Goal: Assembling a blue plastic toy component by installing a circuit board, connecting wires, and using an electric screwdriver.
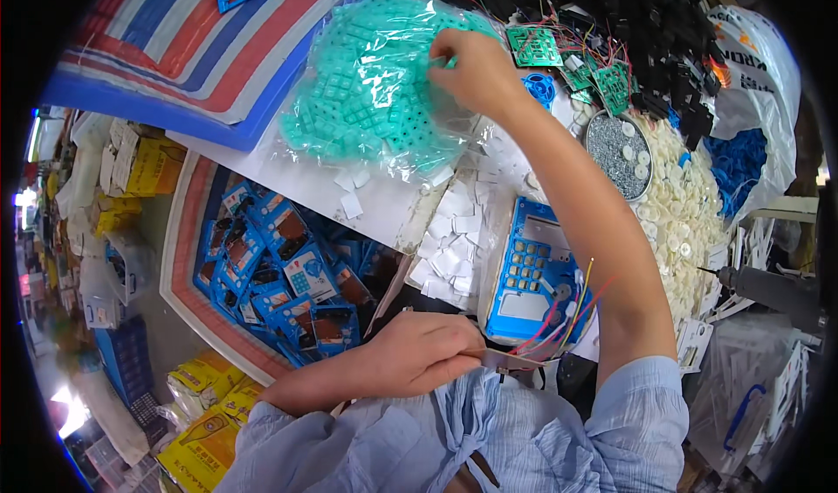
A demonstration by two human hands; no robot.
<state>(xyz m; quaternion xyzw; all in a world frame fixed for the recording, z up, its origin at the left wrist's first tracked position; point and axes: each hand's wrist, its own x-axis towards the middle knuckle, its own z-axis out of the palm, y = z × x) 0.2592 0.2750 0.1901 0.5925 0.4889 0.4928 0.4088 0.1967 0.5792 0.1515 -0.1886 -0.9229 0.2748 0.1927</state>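
My left hand is closed, its fingertips on the edge of a thin flat board with pink, yellow and black wires, close to my body. Just beyond it lies a blue plastic casing with a keypad of small square keys. My right hand reaches far forward over a clear plastic bag full of teal rubber keypads. Its thumb and forefinger curl together at the bag's right side; what they pinch, if anything, cannot be made out.
A striped bin at left holds many blue casings. White paper squares lie mid-table. At right are green circuit boards, a round tin of screws, a heap of white discs and a grey electric screwdriver.
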